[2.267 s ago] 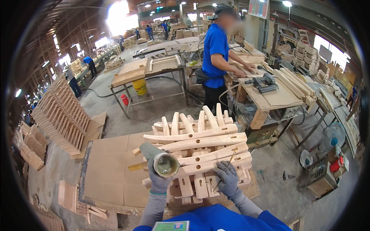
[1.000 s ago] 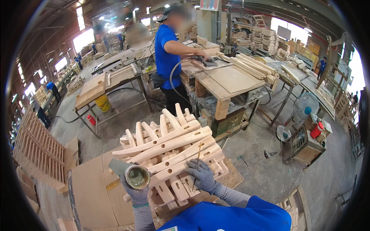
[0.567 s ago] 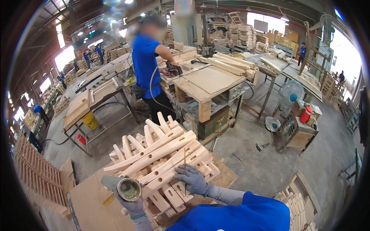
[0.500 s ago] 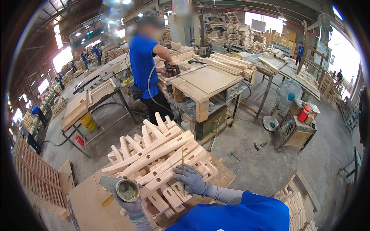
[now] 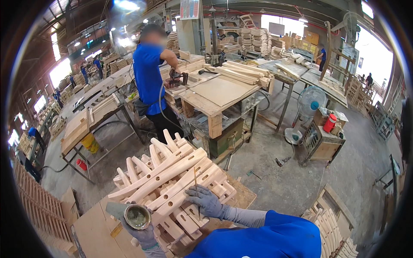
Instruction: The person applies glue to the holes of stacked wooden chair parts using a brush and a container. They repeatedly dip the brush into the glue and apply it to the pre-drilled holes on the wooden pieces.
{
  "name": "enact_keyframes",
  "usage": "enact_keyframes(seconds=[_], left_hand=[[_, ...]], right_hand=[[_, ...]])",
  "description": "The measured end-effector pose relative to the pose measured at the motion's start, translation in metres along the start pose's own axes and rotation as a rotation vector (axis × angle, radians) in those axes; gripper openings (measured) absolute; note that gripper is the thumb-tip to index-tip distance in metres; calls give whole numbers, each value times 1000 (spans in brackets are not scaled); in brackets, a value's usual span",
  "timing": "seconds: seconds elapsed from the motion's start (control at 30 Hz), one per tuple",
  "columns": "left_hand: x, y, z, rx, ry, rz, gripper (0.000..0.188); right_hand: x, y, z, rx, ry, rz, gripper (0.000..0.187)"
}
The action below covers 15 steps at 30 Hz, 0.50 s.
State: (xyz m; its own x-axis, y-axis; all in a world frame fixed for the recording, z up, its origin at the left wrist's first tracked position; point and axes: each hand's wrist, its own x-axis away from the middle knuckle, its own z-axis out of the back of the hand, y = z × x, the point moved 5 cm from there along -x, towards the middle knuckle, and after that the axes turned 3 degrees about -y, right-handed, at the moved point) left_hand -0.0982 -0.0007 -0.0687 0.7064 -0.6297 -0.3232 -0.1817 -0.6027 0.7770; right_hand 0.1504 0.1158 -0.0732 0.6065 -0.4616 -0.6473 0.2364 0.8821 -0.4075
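My left hand (image 5: 144, 234), in a grey glove, holds a small round cup (image 5: 137, 216) of greyish paste at the lower left, beside a stack of curved wooden chair parts (image 5: 165, 180). My right hand (image 5: 205, 201), also gloved, rests on the stack's top pieces and grips a thin stick (image 5: 195, 178) that points upward. The wooden parts have drilled holes and lie crosswise on a wooden board (image 5: 92, 228). My blue sleeve fills the lower edge.
A person in a blue shirt (image 5: 150, 81) works with a power tool at a wooden workbench (image 5: 215, 92) behind the stack. A floor fan (image 5: 310, 103) and a red bottle (image 5: 329, 123) stand to the right. Slatted wooden frames (image 5: 41, 206) lean at left. More stacked parts (image 5: 333, 225) lie at lower right.
The view has swung to the right, so the stack and the person at the bench have shifted left in the picture. Both hands keep their hold; the right hand stays on the stack.
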Motion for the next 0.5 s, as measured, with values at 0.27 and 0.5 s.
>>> enact_keyframes(seconds=[0.27,0.5], left_hand=[[0,1,-2,334,33,230,55],[-1,-8,6,426,60,261,54]], right_hand=[[-1,-1,0,-4,-32,-8,35],[-4,-2,4,-10,-36,-18,36]])
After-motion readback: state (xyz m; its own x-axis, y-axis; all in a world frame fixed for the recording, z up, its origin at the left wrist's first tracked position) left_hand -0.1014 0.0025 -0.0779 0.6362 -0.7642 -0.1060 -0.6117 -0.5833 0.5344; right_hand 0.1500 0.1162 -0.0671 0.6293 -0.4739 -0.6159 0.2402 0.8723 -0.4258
